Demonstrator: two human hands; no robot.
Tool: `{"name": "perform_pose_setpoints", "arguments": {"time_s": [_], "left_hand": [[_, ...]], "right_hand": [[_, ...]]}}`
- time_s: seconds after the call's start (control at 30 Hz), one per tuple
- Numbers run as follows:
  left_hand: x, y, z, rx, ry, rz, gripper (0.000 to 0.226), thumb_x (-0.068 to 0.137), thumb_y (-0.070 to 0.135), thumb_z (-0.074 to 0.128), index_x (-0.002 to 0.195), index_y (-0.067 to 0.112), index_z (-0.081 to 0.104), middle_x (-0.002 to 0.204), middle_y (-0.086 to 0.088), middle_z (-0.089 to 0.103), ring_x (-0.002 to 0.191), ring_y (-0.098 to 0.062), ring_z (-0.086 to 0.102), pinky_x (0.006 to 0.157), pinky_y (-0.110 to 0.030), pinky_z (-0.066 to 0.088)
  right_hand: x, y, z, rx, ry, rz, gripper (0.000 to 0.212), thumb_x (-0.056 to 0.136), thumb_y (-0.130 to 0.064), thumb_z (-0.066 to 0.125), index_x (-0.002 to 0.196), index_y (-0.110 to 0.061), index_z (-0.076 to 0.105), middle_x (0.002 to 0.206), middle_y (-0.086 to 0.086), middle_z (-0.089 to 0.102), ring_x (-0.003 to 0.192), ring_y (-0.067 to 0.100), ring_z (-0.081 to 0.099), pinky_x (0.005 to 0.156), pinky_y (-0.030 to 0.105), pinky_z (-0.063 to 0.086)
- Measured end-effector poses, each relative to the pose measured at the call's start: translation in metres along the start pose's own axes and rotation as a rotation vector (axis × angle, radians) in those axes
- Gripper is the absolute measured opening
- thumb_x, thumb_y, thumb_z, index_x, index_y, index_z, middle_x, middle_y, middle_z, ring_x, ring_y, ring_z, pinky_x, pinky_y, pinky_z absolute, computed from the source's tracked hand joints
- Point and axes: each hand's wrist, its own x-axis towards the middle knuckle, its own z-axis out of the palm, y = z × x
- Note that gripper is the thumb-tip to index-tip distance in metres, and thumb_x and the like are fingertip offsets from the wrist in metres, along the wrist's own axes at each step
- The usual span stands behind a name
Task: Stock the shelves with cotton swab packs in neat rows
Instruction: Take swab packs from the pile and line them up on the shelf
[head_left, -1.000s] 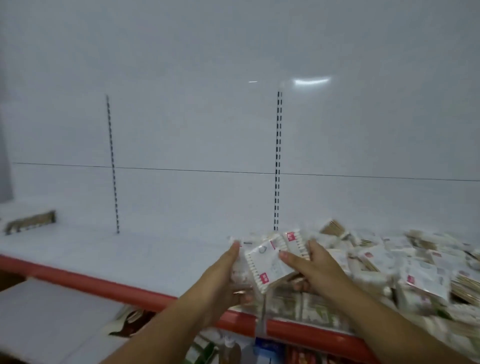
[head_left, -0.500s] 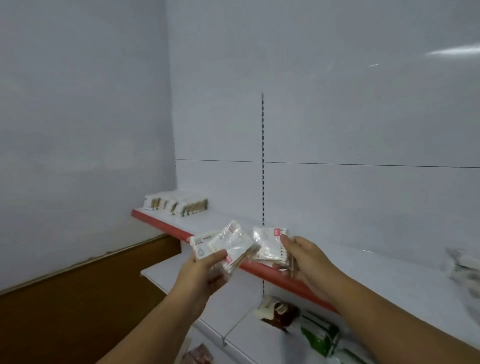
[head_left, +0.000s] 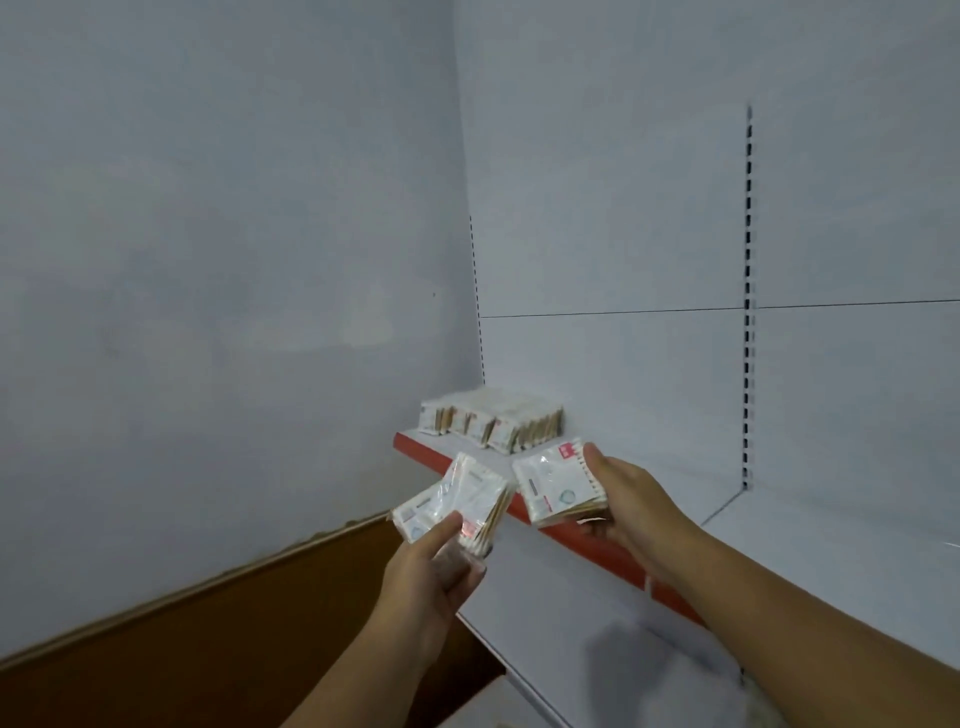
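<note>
My left hand (head_left: 426, 571) grips a small stack of clear-wrapped cotton swab packs (head_left: 457, 504), fanned out and tilted, in front of the shelf's red edge. My right hand (head_left: 628, 499) grips another stack of packs (head_left: 558, 486) with a red label corner, held over the front of the white shelf (head_left: 644, 470). At the shelf's far left end, against the corner, rows of swab packs (head_left: 493, 423) stand upright side by side. Both held stacks are below and in front of those rows.
The shelf's red front strip (head_left: 582, 535) runs diagonally from the left corner toward the lower right. A lower white shelf (head_left: 597, 634) lies beneath. A white wall with a brown skirting (head_left: 208, 623) closes off the left. Slotted uprights (head_left: 748, 312) run up the back panel.
The view has swung left from the loose pile of packs to the shelf's left corner. Both hands, each carrying packs, have come closer to the stocked rows, which now look larger.
</note>
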Motion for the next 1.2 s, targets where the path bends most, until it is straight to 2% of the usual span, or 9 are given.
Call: {"name": "perform_pose_setpoints", "arguments": {"time_s": [0.23, 0.37, 0.47, 0.57, 0.67, 0.77, 0.87, 1.0, 1.2], "left_hand": [[0.109, 0.046, -0.047, -0.03, 0.103, 0.037, 0.077, 0.065, 0.021, 0.079, 0.134, 0.015, 0.047, 0.109, -0.02, 0.07, 0.092, -0.032, 0.071, 0.043, -0.027, 0.053], [0.167, 0.061, -0.067, -0.082, 0.071, 0.013, 0.067, 0.063, 0.023, 0.077, 0.126, 0.015, 0.054, 0.106, -0.019, 0.071, 0.094, -0.032, 0.07, 0.044, -0.027, 0.054], [0.216, 0.078, -0.081, -0.054, 0.048, 0.015, 0.065, 0.063, 0.023, 0.078, 0.123, 0.013, 0.056, 0.103, -0.017, 0.072, 0.087, -0.03, 0.071, 0.045, -0.028, 0.054], [0.27, 0.105, -0.098, 0.023, -0.008, 0.063, 0.061, 0.067, 0.024, 0.076, 0.124, 0.013, 0.057, 0.102, -0.014, 0.073, 0.089, -0.029, 0.071, 0.047, -0.027, 0.053], [0.325, 0.131, -0.118, 0.06, -0.09, 0.09, 0.05, 0.074, 0.022, 0.074, 0.121, 0.014, 0.058, 0.101, -0.011, 0.074, 0.087, -0.027, 0.072, 0.048, -0.026, 0.054], [0.377, 0.155, -0.131, 0.062, -0.147, 0.078, 0.046, 0.075, 0.021, 0.072, 0.118, 0.014, 0.06, 0.099, -0.009, 0.075, 0.085, -0.026, 0.073, 0.054, -0.03, 0.057], [0.421, 0.175, -0.135, 0.036, -0.204, 0.036, 0.039, 0.079, 0.019, 0.071, 0.116, 0.014, 0.061, 0.098, -0.008, 0.075, 0.082, -0.023, 0.074, 0.053, -0.027, 0.056], [0.463, 0.179, -0.138, 0.043, -0.276, -0.006, 0.039, 0.079, 0.022, 0.071, 0.117, 0.016, 0.062, 0.1, -0.008, 0.075, 0.085, -0.025, 0.073, 0.053, -0.029, 0.058], [0.502, 0.169, -0.132, 0.03, -0.33, -0.036, 0.042, 0.075, 0.022, 0.069, 0.116, 0.014, 0.063, 0.099, -0.009, 0.075, 0.079, -0.021, 0.073, 0.05, -0.026, 0.055]], "right_hand": [[0.131, 0.018, 0.072, -0.242, 0.006, -0.106, 0.039, 0.095, -0.051, 0.045, 0.104, -0.016, 0.06, 0.079, 0.001, 0.07, 0.054, 0.006, 0.062, 0.045, 0.019, 0.042], [0.193, 0.026, 0.092, -0.352, 0.042, -0.138, 0.032, 0.087, -0.05, 0.06, 0.095, -0.019, 0.059, 0.073, 0.001, 0.068, 0.051, 0.008, 0.06, 0.048, 0.023, 0.044], [0.238, 0.038, 0.107, -0.354, 0.054, -0.12, 0.025, 0.08, -0.037, 0.074, 0.089, -0.022, 0.057, 0.075, 0.0, 0.069, 0.056, 0.008, 0.063, 0.053, 0.025, 0.048], [0.281, 0.056, 0.13, -0.455, 0.083, -0.085, 0.025, 0.079, -0.024, 0.077, 0.094, -0.016, 0.059, 0.09, 0.004, 0.07, 0.071, 0.014, 0.067, 0.058, 0.028, 0.054], [0.323, 0.068, 0.153, -0.841, 0.188, -0.204, 0.026, 0.079, -0.033, 0.074, 0.099, -0.02, 0.064, 0.097, -0.001, 0.069, 0.083, 0.014, 0.064, 0.074, 0.033, 0.054], [0.358, 0.074, 0.173, -1.25, 0.292, -0.262, 0.05, 0.078, -0.049, 0.07, 0.121, -0.028, 0.057, 0.113, -0.004, 0.065, 0.102, 0.015, 0.059, 0.078, 0.026, 0.044], [0.387, 0.086, 0.184, -1.303, 0.385, -0.209, 0.05, 0.077, -0.054, 0.069, 0.116, -0.031, 0.048, 0.108, -0.003, 0.064, 0.094, 0.016, 0.059, 0.066, 0.026, 0.038], [0.423, 0.107, 0.19, -1.32, 0.461, -0.173, 0.045, 0.079, -0.054, 0.067, 0.113, -0.027, 0.054, 0.097, -0.004, 0.059, 0.084, 0.013, 0.05, 0.067, 0.027, 0.036], [0.488, 0.131, 0.198, -1.427, 0.497, -0.366, 0.041, 0.081, -0.051, 0.066, 0.11, -0.021, 0.065, 0.111, -0.005, 0.057, 0.104, 0.014, 0.047, 0.083, 0.028, 0.038]]}}
